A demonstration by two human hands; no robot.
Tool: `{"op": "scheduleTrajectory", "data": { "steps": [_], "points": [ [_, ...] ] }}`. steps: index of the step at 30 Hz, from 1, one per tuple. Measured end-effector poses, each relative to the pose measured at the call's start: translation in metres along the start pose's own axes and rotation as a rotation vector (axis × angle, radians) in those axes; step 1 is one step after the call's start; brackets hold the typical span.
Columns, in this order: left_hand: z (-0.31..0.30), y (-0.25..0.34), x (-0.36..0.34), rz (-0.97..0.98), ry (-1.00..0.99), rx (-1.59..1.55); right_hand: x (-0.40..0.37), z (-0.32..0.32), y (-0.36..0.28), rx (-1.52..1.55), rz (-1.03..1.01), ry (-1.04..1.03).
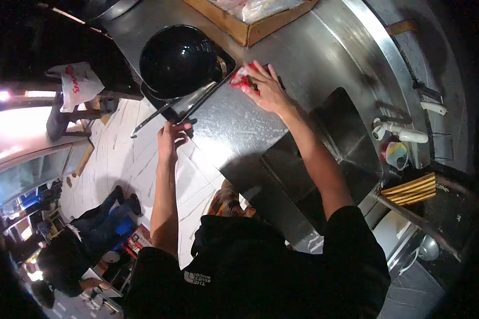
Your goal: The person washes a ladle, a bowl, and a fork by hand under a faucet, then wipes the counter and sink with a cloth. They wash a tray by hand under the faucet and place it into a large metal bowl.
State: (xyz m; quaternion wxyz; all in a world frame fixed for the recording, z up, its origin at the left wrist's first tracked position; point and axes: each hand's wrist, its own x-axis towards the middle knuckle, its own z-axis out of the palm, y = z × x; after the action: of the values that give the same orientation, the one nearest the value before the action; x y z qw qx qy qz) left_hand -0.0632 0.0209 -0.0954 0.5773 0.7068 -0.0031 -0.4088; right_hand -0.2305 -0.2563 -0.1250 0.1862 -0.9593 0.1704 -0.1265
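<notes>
**Right hand flat on a red cloth, left hand at the tabletop's edge**

We look down over a black shirt and two bare arms at a steel tabletop (250,127). Our right hand (267,87) lies on a red cloth (241,81), fingers stretched out and fairly wide, palm pressing down rather than closing around it. The cloth is bunched under the fingertips and rests on the bare steel, just beside the corner of a dark tray (197,101).

Our left hand (171,137) is lower, at the near edge of the tabletop, just below that tray. Its fingers are curled, but we cannot tell whether they grip anything or only touch the edge.

On the tray sits a large black bowl (178,59), round and glossy. A long metal utensil (157,114) rests against the tray and juts out past the tabletop edge, over the floor, close to our left hand.

Farther back stands a shallow wooden box (250,33) with clear plastic in it. To the right of our right forearm a sink (340,143) is set into the steel, with a white tap (404,133) beside it. On the floor at the lower left, another person (85,239) in dark clothes is well apart from us.
</notes>
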Motion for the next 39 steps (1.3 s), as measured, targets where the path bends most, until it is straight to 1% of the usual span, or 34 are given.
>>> {"op": "scheduleTrajectory", "data": {
  "steps": [1, 2, 3, 5, 6, 7, 9, 11, 12, 13, 14, 15, 16, 17, 18, 19, 20, 21, 22, 23, 25, 26, 28, 29, 31, 33, 35, 36, 37, 38, 39],
  "points": [
    [0.001, 0.002, 0.001, -0.002, 0.0, 0.0, -0.007, -0.001, -0.004, 0.011, -0.081, -0.031],
    [-0.001, 0.002, 0.005, 0.004, -0.019, 0.01, -0.015, -0.002, -0.009, 0.057, -0.151, -0.012],
    [-0.001, 0.001, 0.008, 0.008, -0.015, 0.013, -0.022, -0.003, -0.014, 0.061, -0.154, -0.007],
    [-0.002, 0.002, 0.012, -0.026, -0.108, 0.078, -0.038, -0.007, -0.023, 0.188, -0.319, -0.195],
    [-0.001, 0.003, 0.013, -0.046, -0.098, 0.086, -0.048, -0.008, -0.029, 0.262, -0.367, -0.19],
    [0.002, 0.005, 0.012, -0.036, -0.094, 0.09, -0.062, -0.009, -0.031, 0.262, -0.373, -0.18],
    [0.007, 0.007, 0.008, -0.022, -0.072, 0.035, -0.099, -0.017, -0.033, 0.387, -0.371, -0.284],
    [0.01, 0.008, 0.004, -0.022, -0.052, 0.038, -0.151, -0.033, -0.031, 0.517, -0.263, -0.328],
    [0.013, 0.008, 0.001, -0.019, -0.039, 0.042, -0.184, -0.04, -0.033, 0.519, -0.176, -0.193],
    [0.012, 0.009, 0.001, -0.017, -0.025, 0.045, -0.224, -0.04, -0.016, 0.361, -0.151, -0.439],
    [0.01, 0.004, 0.006, -0.002, -0.022, 0.062, -0.26, -0.044, -0.009, 0.508, 0.175, -0.657],
    [0.01, 0.003, 0.007, -0.003, -0.019, 0.046, -0.298, -0.056, -0.008, 0.561, 0.407, -0.583],
    [0.011, 0.002, 0.008, 0.032, -0.004, 0.019, -0.319, -0.066, -0.005, 0.605, 0.637, -0.497],
    [0.012, -0.003, 0.006, 0.058, 0.008, 0.0, -0.32, -0.073, -0.004, 0.596, 0.64, -0.507],
    [0.017, 0.001, -0.002, 0.081, 0.03, 0.02, -0.317, -0.085, -0.007, 0.681, 0.707, -0.173],
    [0.018, -0.001, 0.0, 0.077, 0.021, 0.02, -0.309, -0.087, 0.005, 0.681, 0.705, 0.026],
    [0.017, -0.003, 0.002, 0.066, 0.053, 0.051, -0.301, -0.089, 0.016, 0.667, 0.688, 0.22],
    [0.017, -0.005, 0.005, 0.058, 0.085, 0.081, -0.278, -0.087, 0.045, 0.581, 0.613, 0.264],
    [0.019, -0.008, 0.006, 0.069, 0.124, 0.093, -0.22, -0.124, 0.016, 0.715, 0.644, 0.251],
    [0.019, -0.01, 0.007, 0.067, 0.118, 0.094, -0.195, -0.11, 0.045, 0.617, 0.592, 0.283],
    [0.017, -0.013, 0.012, 0.077, 0.126, 0.1, -0.11, -0.119, 0.046, 0.494, 0.675, 0.132],
    [0.014, -0.014, 0.015, 0.072, 0.107, 0.117, -0.073, -0.09, 0.072, 0.408, 0.236, 0.406],
    [0.015, -0.016, 0.015, 0.083, 0.101, 0.097, -0.022, -0.082, 0.073, 0.418, 0.326, 0.296],
    [0.014, -0.017, 0.015, 0.093, 0.101, 0.078, -0.011, -0.069, 0.068, 0.418, 0.328, 0.29],
    [0.013, -0.012, 0.011, 0.07, 0.073, 0.053, -0.005, -0.037, 0.067, -0.123, -0.176, 0.271],
    [0.013, -0.011, 0.01, 0.096, 0.059, 0.049, -0.039, -0.031, 0.054, 0.168, -0.175, 0.054],
    [0.013, -0.01, 0.004, 0.068, 0.072, 0.038, -0.092, -0.046, 0.03, 0.258, -0.112, -0.129],
    [0.013, -0.009, 0.005, 0.082, 0.054, 0.009, -0.117, -0.059, 0.009, 0.31, -0.046, -0.108],
    [0.013, -0.008, 0.007, 0.101, 0.034, -0.014, -0.17, -0.04, 0.036, 0.398, -0.083, -0.044],
    [0.015, -0.005, 0.011, 0.092, 0.048, -0.022, -0.198, -0.062, 0.015, 0.436, 0.263, -0.173],
    [0.016, -0.004, 0.012, 0.096, 0.039, -0.033, -0.24, -0.054, 0.021, 0.721, 0.677, -0.15]
  ]
}}
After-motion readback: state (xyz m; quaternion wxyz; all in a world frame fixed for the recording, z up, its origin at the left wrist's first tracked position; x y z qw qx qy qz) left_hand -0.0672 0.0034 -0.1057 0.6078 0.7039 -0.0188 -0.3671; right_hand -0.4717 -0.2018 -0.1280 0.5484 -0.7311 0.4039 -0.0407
